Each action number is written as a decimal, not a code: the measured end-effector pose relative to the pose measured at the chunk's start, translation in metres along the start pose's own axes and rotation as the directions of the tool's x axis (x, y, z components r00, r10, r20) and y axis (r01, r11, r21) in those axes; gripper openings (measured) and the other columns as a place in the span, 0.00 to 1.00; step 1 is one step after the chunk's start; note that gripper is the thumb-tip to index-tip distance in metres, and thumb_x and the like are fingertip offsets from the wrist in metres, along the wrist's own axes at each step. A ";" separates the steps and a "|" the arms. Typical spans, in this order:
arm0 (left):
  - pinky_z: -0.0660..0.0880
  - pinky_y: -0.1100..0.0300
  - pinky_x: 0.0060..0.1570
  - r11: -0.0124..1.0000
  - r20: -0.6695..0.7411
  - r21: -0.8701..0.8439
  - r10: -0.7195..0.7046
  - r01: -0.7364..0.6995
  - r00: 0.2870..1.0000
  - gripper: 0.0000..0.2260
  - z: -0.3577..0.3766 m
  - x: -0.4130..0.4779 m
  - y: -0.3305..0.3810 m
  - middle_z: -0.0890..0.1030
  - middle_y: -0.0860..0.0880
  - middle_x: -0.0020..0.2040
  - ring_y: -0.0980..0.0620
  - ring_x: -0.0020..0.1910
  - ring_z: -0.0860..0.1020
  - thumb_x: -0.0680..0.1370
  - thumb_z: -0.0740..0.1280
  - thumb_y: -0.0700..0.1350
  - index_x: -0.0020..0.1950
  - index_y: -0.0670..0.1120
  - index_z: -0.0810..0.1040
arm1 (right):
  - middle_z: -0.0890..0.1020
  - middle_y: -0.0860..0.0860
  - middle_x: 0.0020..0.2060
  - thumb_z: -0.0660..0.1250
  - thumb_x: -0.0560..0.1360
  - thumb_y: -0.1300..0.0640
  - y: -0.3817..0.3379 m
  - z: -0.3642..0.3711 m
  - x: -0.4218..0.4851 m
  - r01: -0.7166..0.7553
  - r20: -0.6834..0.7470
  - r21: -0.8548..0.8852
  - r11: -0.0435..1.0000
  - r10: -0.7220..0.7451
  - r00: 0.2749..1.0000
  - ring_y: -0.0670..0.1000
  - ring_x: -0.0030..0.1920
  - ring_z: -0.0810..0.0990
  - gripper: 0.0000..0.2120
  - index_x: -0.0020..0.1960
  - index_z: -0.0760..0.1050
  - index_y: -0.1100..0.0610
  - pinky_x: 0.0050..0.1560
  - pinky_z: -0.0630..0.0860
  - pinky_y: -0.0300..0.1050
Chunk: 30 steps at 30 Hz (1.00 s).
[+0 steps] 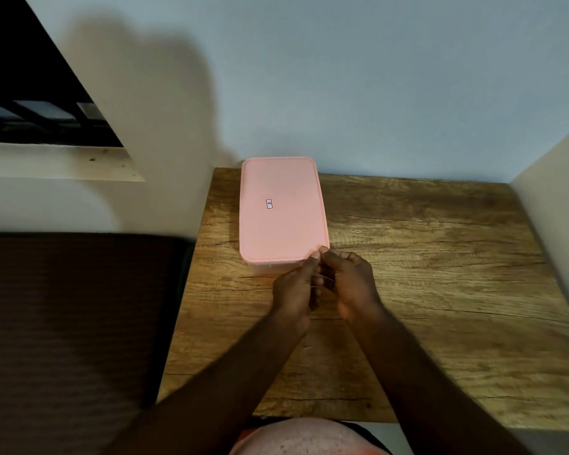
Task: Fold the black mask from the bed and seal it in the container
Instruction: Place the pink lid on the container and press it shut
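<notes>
A pink lidded container (282, 210) sits on a wooden desk (424, 257) against the wall, beside a dark bed (73, 307). The 2 hands meet at its near right corner, left hand (294, 287) and right hand (350, 279) curled, fingertips pinching the lid edge, probably to work the seal. No black mask is visible; it may be inside.

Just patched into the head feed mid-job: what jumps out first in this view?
A pink lid sits closed on the container, standing on the wooden table against the wall, a small sticker at its centre. Both hands meet at its near right corner, the left hand and right hand with thumbs on the lid's edge. The black mask isn't visible; the dark bed lies to the left.
</notes>
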<state>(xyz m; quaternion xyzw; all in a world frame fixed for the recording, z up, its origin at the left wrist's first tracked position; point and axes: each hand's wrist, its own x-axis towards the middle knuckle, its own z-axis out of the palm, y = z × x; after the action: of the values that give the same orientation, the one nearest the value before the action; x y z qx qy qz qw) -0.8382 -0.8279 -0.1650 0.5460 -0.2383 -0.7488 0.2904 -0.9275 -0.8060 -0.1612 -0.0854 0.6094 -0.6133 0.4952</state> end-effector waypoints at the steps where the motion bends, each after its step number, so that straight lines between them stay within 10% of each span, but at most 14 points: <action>1: 0.68 0.65 0.25 1.000 -0.019 -0.015 0.004 -0.005 1.000 0.14 0.001 0.000 0.001 0.78 0.52 0.29 0.58 0.24 0.72 0.72 0.73 0.53 0.47 0.43 0.84 | 0.80 0.57 0.31 0.72 0.75 0.59 0.000 0.000 0.000 -0.010 0.003 0.002 1.000 0.010 1.000 0.51 0.26 0.77 0.07 0.47 0.79 0.63 0.29 0.76 0.43; 11: 0.68 0.65 0.24 0.999 -0.023 0.040 0.036 -0.035 0.999 0.10 0.001 0.004 0.007 0.79 0.51 0.29 0.58 0.24 0.73 0.75 0.71 0.50 0.42 0.43 0.84 | 0.80 0.59 0.30 0.71 0.75 0.61 -0.007 -0.001 0.002 -0.007 0.000 -0.073 0.997 0.007 1.000 0.53 0.28 0.77 0.08 0.42 0.80 0.67 0.33 0.78 0.45; 20: 0.72 0.63 0.29 0.870 0.260 0.465 0.042 -0.163 0.965 0.11 -0.079 -0.030 0.054 0.80 0.49 0.33 0.55 0.30 0.77 0.74 0.72 0.51 0.42 0.44 0.84 | 0.83 0.55 0.33 0.73 0.73 0.59 -0.038 -0.042 0.023 0.076 0.097 -0.469 0.880 -0.034 0.995 0.52 0.32 0.80 0.06 0.45 0.79 0.61 0.33 0.77 0.45; 25: 0.73 0.61 0.32 0.597 0.292 0.689 0.292 -0.412 0.911 0.09 -0.092 -0.030 0.119 0.81 0.52 0.31 0.57 0.29 0.77 0.73 0.72 0.53 0.37 0.49 0.82 | 0.85 0.58 0.40 0.72 0.74 0.61 -0.097 -0.064 0.068 0.096 0.157 -0.682 0.725 0.017 0.987 0.51 0.35 0.81 0.03 0.47 0.82 0.60 0.35 0.78 0.46; 28: 0.70 0.58 0.53 0.225 0.360 0.821 0.511 -0.525 0.781 0.15 -0.080 -0.015 0.136 0.81 0.53 0.57 0.56 0.55 0.77 0.71 0.74 0.54 0.56 0.52 0.80 | 0.85 0.58 0.41 0.69 0.76 0.60 -0.106 -0.049 0.091 0.190 0.004 -0.708 0.680 -0.266 0.964 0.57 0.42 0.83 0.04 0.42 0.80 0.58 0.45 0.80 0.53; 30: 0.62 0.52 0.66 0.008 0.426 0.883 0.402 -0.468 0.811 0.32 -0.075 -0.007 0.136 0.66 0.49 0.74 0.48 0.72 0.63 0.70 0.74 0.58 0.72 0.56 0.68 | 0.85 0.57 0.41 0.69 0.75 0.58 -0.100 -0.037 0.091 0.248 -0.059 -0.760 0.600 -0.444 0.894 0.56 0.44 0.83 0.04 0.43 0.79 0.58 0.43 0.75 0.45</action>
<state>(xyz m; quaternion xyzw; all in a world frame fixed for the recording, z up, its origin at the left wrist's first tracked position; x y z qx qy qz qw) -0.7411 -0.9232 -0.0901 0.4787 -0.8189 -0.3055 0.0832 -1.0486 -0.8695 -0.1320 -0.3190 0.8304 -0.4054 0.2105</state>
